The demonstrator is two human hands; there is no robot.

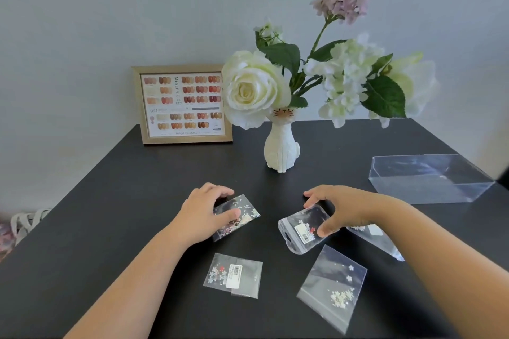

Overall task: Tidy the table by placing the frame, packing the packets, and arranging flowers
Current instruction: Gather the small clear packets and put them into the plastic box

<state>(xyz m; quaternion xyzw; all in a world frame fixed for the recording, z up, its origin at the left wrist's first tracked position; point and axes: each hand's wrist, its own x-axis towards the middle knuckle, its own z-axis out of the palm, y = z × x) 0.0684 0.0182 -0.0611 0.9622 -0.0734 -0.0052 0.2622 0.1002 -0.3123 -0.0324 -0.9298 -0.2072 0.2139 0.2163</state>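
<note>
nearest on the dark bench (pixel 110 215) lie two loose packets: a small labelled packet (pixel 233 275) and, to its right, a larger clear packet (pixel 334 287) with a few pale flower bits inside. these are thin plastic film, surely near weightless, floppy and slick, so they would slide flat rather than lift; best pinched at an edge or the sealed top strip.

further in, the left hand (pixel 203 215) has its grip pressed down on a glitter packet (pixel 242 213), thumb on top, fingers curled over the far edge. the right hand (pixel 344 210) has its grip closed on a hang-hole packet (pixel 300 231), tilted up off the bench, thumb on its face. another packet (pixel 377 239) lies partly hidden under that forearm.

beyond, to the right, the clear box (pixel 429 181) sits open, likely the packing spot. at the back stand the cat vase (pixel 282 150) with flowers (pixel 252 88) and the frame (pixel 183 103), upright near the wall.
</note>
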